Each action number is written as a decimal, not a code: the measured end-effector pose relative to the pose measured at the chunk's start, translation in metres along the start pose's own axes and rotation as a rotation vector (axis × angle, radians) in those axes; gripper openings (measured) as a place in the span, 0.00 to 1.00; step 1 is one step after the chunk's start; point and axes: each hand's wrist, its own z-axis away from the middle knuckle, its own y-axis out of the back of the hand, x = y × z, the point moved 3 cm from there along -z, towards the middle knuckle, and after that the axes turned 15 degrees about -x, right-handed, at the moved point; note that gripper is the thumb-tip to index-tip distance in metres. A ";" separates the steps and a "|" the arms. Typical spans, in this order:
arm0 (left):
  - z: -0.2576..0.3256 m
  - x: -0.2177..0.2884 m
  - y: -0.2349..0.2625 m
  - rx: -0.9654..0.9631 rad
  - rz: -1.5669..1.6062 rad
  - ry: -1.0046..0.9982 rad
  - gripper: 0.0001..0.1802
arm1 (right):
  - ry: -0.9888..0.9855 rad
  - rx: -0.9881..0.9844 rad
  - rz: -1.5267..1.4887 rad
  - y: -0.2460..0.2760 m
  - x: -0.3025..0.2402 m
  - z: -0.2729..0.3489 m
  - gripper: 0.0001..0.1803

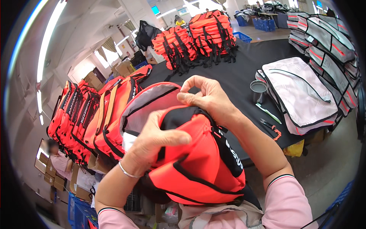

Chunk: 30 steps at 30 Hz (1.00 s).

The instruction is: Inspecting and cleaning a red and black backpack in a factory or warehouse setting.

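Observation:
A bright orange-red backpack with black trim leans against my front at the table's near edge. Its top is unzipped, and the raised flap shows a grey lining. My left hand grips the bag by the edge of its opening, thumb on the outer red cloth, fingers partly hidden behind the rim. Above the opening's far right side is my right hand, thumb and forefinger pinched together by the flap's edge. Whatever lies between those fingertips is too small to make out.
Orange-red backpacks are piled at the table's back, more to the left. On the black table, at right, are a metal cup, green-and-white pen-like tool, thread snips and white-grey bag pieces. A person stands far left.

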 end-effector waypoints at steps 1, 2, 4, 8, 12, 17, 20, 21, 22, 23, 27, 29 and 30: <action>0.001 -0.008 -0.002 -0.008 -0.006 0.017 0.28 | 0.002 -0.002 -0.004 0.003 0.005 -0.001 0.10; 0.003 -0.014 -0.003 -0.005 0.005 0.016 0.27 | 0.003 -0.038 0.020 0.006 0.013 -0.003 0.09; 0.004 -0.014 -0.005 0.007 0.046 0.070 0.24 | -0.027 -0.070 -0.039 0.007 0.018 -0.002 0.10; -0.002 0.020 0.017 -0.088 -0.427 0.229 0.22 | -0.069 -0.159 -0.026 0.017 0.001 0.010 0.11; -0.007 0.063 0.006 0.072 -0.889 0.197 0.18 | -0.100 -0.167 -0.130 0.009 -0.012 0.006 0.19; -0.004 0.033 0.007 0.095 -0.178 -0.014 0.20 | 0.084 -0.113 -0.117 0.002 0.002 0.007 0.18; 0.001 -0.002 0.003 0.175 0.113 -0.105 0.19 | 0.281 0.134 0.273 0.001 0.011 0.024 0.17; 0.002 -0.014 0.004 0.221 0.155 -0.099 0.19 | 0.270 0.136 0.270 0.004 0.012 0.027 0.17; 0.004 -0.021 0.009 0.221 0.182 -0.028 0.17 | 0.230 0.114 0.284 0.008 0.014 0.030 0.17; 0.007 -0.021 0.012 0.221 0.192 -0.019 0.17 | 0.189 0.091 0.298 0.013 0.015 0.033 0.17; 0.004 0.001 -0.014 -0.107 -0.063 0.395 0.17 | 0.142 -0.184 0.374 0.007 -0.022 0.012 0.20; 0.004 0.007 -0.022 -0.124 -0.146 0.370 0.20 | 0.081 -0.377 0.592 -0.012 -0.046 0.002 0.21; 0.000 0.014 -0.029 -0.071 -0.221 0.225 0.26 | -0.023 -0.446 0.656 -0.016 -0.052 -0.001 0.17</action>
